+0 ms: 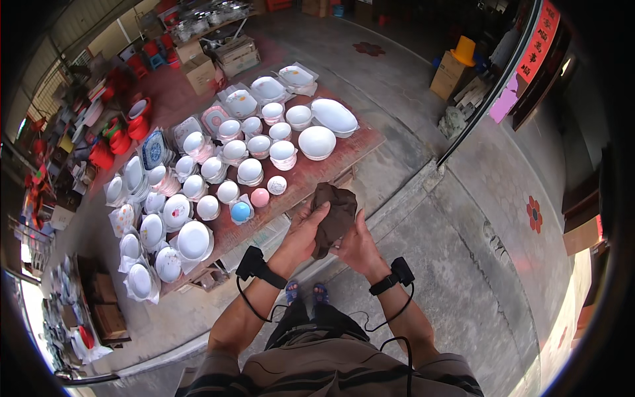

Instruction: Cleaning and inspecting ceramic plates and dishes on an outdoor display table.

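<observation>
A crumpled dark brown cloth (333,216) is held up in front of me, off the table's near edge. My left hand (305,231) grips its left side, thumb lying across the front. At the lower right side of the cloth is my right hand (363,248), its thumb raised along the edge and its fingertips against the fabric, partly hidden. The red-topped table (347,149) ahead carries stacked white bowls and dishes. Closest to the cloth are a small patterned bowl (277,185), a pink bowl (260,197) and a blue bowl (241,212).
Oval plates (335,116) line the table's far side, many in plastic wrap. Red basins (138,128) and cardboard boxes (201,74) stand beyond. To the right, a yellow bucket (464,51) tops a carton near a door frame. Cables run from my wrist straps (392,283).
</observation>
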A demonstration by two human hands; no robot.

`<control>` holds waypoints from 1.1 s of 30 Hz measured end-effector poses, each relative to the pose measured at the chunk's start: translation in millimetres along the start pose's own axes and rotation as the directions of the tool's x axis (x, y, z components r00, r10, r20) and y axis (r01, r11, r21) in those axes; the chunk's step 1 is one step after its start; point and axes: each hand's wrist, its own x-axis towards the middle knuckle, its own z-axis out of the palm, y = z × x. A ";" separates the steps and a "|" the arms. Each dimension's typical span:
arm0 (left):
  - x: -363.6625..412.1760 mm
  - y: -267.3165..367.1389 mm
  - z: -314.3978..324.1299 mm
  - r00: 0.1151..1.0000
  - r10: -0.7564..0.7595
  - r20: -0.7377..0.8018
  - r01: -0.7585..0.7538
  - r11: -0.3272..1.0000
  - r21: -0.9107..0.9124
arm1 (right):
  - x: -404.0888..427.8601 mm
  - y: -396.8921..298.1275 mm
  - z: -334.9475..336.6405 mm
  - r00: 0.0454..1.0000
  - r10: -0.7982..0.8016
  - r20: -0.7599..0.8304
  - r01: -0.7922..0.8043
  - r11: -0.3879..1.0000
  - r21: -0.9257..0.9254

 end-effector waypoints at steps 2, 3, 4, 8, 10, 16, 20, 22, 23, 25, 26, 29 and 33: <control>-7.4 -9.6 0.6 0.998 -0.058 0.018 0.060 0.994 -0.087 | 6.3 -0.6 3.8 0.959 -0.276 0.066 0.269 0.958 0.101; -11.6 -13.9 -2.2 0.993 -0.109 0.035 0.114 0.978 -0.177 | 6.8 -0.6 4.9 0.959 -0.274 0.069 0.266 0.959 0.101; -15.0 -15.9 -9.9 0.992 -0.103 0.073 0.113 0.981 -0.156 | 6.0 -1.3 6.1 0.951 -0.310 -0.012 0.310 0.946 0.100; -24.1 -27.8 -38.7 0.998 0.052 -0.024 -0.050 0.996 0.072 | 8.9 2.2 -14.7 0.918 -0.382 -0.107 0.391 0.917 0.084; -27.7 -34.3 -60.0 0.985 0.161 -0.062 -0.135 0.944 0.302 | 2.8 0.1 -0.3 0.941 -0.321 -0.102 0.333 0.933 0.138; -69.1 -44.2 -55.0 0.949 -0.047 -0.311 0.057 0.998 0.022 | 11.2 15.5 1.4 0.989 -0.150 -0.006 0.144 0.939 0.313; -82.7 -67.2 -59.5 0.996 -0.065 -0.065 0.053 0.984 -0.171 | 15.0 46.7 -11.3 0.984 0.056 0.172 -0.115 0.927 0.357; -87.0 -70.2 -69.4 0.993 -0.041 -0.107 0.020 0.981 -0.195 | 13.6 56.9 -10.1 0.963 0.147 0.228 -0.216 0.924 0.317; -93.5 -64.0 -68.6 0.994 0.004 -0.112 -0.021 0.988 -0.152 | 14.4 61.0 -11.3 0.963 0.177 0.205 -0.234 0.925 0.300; -106.5 -56.7 -80.1 0.988 0.065 -0.138 -0.081 0.990 -0.117 | 18.8 70.3 -7.2 0.954 0.231 0.190 -0.276 0.924 0.264; -112.8 -54.0 -89.8 0.972 0.122 -0.203 -0.148 0.982 -0.119 | 22.0 74.5 -2.2 0.947 0.285 0.146 -0.310 0.930 0.195; -133.8 -40.2 -104.5 0.931 0.211 -0.299 -0.254 0.961 -0.111 | 35.7 93.7 -9.4 0.923 0.374 0.088 -0.379 0.924 0.046; -170.9 -20.5 -124.9 0.905 0.209 -0.369 -0.258 0.962 -0.088 | 39.9 118.6 32.3 0.929 0.344 -0.137 -0.368 0.896 -0.249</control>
